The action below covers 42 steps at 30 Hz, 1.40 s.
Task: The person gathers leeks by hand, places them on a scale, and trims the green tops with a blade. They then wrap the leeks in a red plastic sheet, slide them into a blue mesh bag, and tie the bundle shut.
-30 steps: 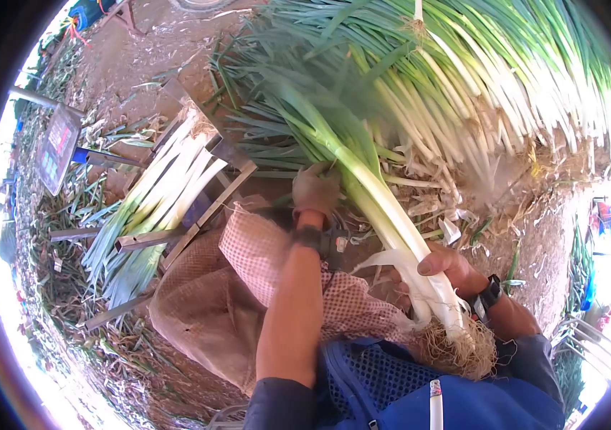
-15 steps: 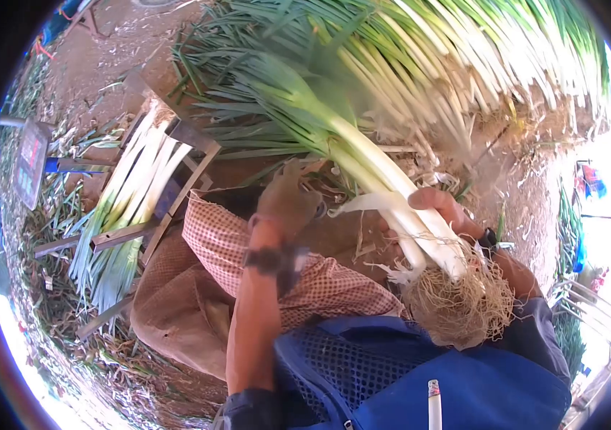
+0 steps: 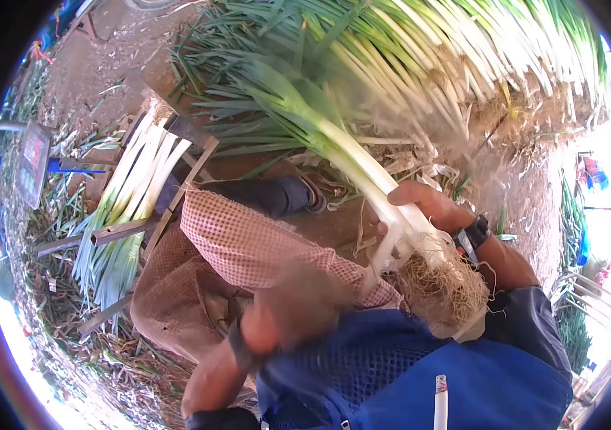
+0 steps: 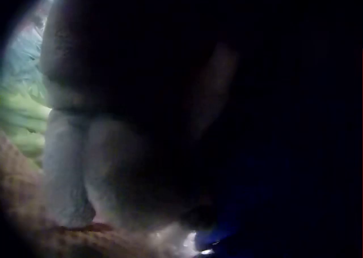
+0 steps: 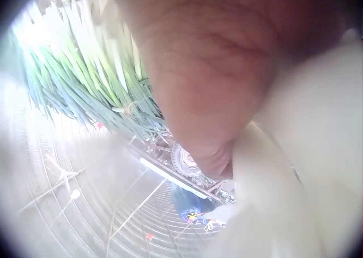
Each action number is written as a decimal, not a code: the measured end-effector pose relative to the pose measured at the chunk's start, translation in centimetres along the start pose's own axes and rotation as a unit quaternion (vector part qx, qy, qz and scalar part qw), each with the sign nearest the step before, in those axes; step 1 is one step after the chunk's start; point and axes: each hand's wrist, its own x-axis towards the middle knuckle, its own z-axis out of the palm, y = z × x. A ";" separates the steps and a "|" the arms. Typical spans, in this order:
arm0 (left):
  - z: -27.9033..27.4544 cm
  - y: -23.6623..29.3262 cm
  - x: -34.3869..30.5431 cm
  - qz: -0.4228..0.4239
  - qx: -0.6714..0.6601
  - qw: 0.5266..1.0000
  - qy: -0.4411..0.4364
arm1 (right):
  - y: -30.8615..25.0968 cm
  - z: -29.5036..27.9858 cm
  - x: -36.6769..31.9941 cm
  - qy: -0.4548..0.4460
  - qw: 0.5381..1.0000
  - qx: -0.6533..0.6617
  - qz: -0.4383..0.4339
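Observation:
My right hand (image 3: 431, 206) grips a small bunch of leeks (image 3: 352, 154) by the white shanks, thumb across the top. Their shaggy roots (image 3: 445, 279) hang over my lap, and the green tops point away to the upper left. A loose pale outer layer (image 3: 384, 251) droops from the shanks. In the right wrist view, the thumb (image 5: 210, 99) lies against a white shank (image 5: 306, 156). My gloved left hand (image 3: 305, 301) is blurred over my lap, left of the roots. Its fingers (image 4: 68, 173) look dark in the left wrist view, and whether they hold anything I cannot tell.
A large heap of leeks (image 3: 406, 64) lies ahead. To the left, a metal rack (image 3: 115, 231) cradles more leeks (image 3: 133, 179) beside a scale display (image 3: 33, 165). Checked cloth (image 3: 248, 240) covers my leg. A cigarette (image 3: 441, 405) sticks up at the bottom edge.
My left hand has swung from beyond my knee back toward my lap. The right hand keeps its grip on the leeks; the loose pale layer now hangs downward. The view has shifted.

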 end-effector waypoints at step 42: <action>-34.4 -3.8 -22.4 0.456 -0.379 0.640 0.489 | -22.6 32.3 11.0 -0.039 0.651 -0.621 -0.434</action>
